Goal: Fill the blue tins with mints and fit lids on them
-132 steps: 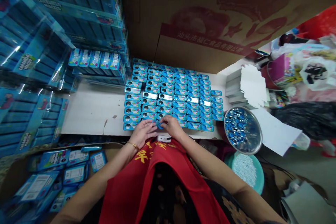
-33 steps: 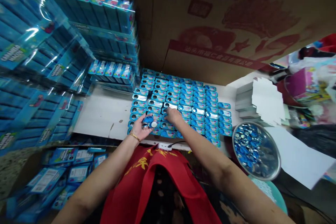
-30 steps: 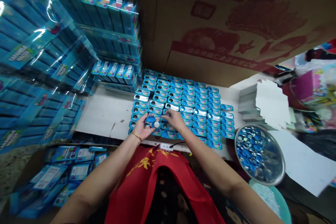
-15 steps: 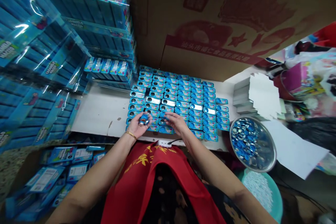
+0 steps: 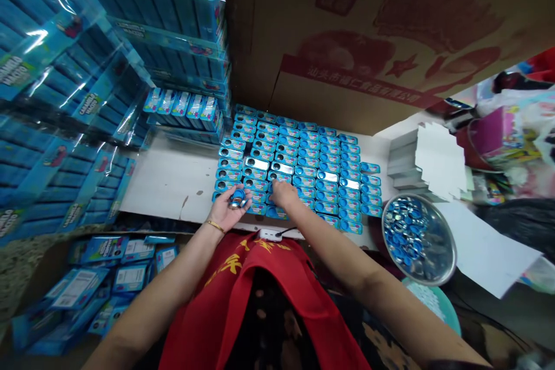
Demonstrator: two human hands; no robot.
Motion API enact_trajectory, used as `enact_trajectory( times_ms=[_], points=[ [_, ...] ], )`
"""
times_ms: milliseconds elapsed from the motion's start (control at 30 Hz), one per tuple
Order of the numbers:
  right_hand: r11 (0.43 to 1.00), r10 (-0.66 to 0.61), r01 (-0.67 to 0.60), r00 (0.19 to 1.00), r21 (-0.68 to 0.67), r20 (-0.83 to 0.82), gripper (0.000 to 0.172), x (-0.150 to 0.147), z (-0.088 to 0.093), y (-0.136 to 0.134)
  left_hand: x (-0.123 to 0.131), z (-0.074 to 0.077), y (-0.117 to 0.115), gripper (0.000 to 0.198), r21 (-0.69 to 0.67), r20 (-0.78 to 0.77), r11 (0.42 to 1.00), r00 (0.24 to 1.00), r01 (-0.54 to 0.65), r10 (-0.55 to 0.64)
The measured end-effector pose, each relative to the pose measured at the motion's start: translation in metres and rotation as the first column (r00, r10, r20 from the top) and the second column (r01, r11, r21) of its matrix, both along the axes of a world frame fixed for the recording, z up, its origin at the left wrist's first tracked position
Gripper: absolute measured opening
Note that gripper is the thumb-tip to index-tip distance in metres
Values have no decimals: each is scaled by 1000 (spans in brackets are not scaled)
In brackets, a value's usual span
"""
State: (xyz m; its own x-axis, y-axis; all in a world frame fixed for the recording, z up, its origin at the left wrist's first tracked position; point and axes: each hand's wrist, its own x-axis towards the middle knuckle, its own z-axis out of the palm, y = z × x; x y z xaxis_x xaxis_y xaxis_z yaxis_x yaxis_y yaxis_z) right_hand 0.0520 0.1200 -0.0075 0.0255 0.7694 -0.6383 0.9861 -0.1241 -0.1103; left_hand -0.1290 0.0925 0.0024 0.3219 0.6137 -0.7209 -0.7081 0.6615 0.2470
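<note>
My left hand (image 5: 230, 209), palm up at the front edge of the rows, cups a few small round blue-and-silver pieces (image 5: 237, 199). My right hand (image 5: 284, 193) reaches down onto the rows of small blue oblong tins (image 5: 329, 158), its fingers drawn together at one of them. Whatever its fingertips hold, if anything, is hidden. Dark round openings show on tins at the left of the rows, while blue round pieces sit in those farther right.
A metal bowl (image 5: 446, 260) of round pieces is at right, above a green tub (image 5: 451, 312). White card stacks (image 5: 437, 162) stand behind it. A large carton (image 5: 355, 87) backs the table (image 5: 167, 179). Wrapped blue boxes (image 5: 186, 63) rise at left, with loose packs (image 5: 76, 289) below.
My right hand has turned over and lowered its fingers onto a tin in the rows. The left hand stays nearly in place with its round pieces. The view has shifted slightly.
</note>
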Motion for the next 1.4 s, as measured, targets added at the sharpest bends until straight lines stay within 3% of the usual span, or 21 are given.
enact_trajectory(
  times_ms=[100,167,267,367,500,633,733,867,933,1067,1233,1333,1400],
  points=[
    [998,-9,10,1000,62,-17,44,4,7,-5,3,-5,1,17,0,2,999,999,48,-48],
    [981,-1,32,987,190,-163,32,2,15,-8,8,-8,4,19,-1,-18,996,996,91,-91],
    [921,160,49,857,387,-490,25,-8,22,-6,18,-12,8,18,31,-43,993,993,113,-112],
    [925,229,40,736,378,-638,20,-15,21,2,26,-14,14,18,38,-49,991,991,126,-124],
    [937,241,28,667,348,-705,23,-9,21,4,30,-15,19,21,54,-57,981,982,185,-182],
    [883,341,-22,716,468,-609,24,-10,28,-6,37,-16,23,20,33,-108,985,980,171,-166],
    [895,274,62,705,442,-654,18,-15,27,-8,43,-14,26,18,-2,-126,989,981,149,-148],
    [919,28,315,548,237,-836,19,-12,21,-3,44,-12,31,19,-3,-133,981,973,192,-191],
    [905,-15,373,510,205,-860,23,-7,21,0,42,-13,33,17,11,-111,978,973,207,-205],
    [925,111,236,585,300,-803,21,0,24,2,40,-17,37,13,32,-102,981,977,193,-189],
    [929,99,214,644,303,-759,31,0,27,6,41,-17,39,11,97,-147,966,963,240,-225],
    [916,208,101,710,389,-673,25,1,29,10,44,-15,39,9,93,-182,971,963,219,-199],
    [912,214,99,713,398,-668,19,5,26,13,44,-13,38,10,84,-187,970,960,228,-209]
  ],
)
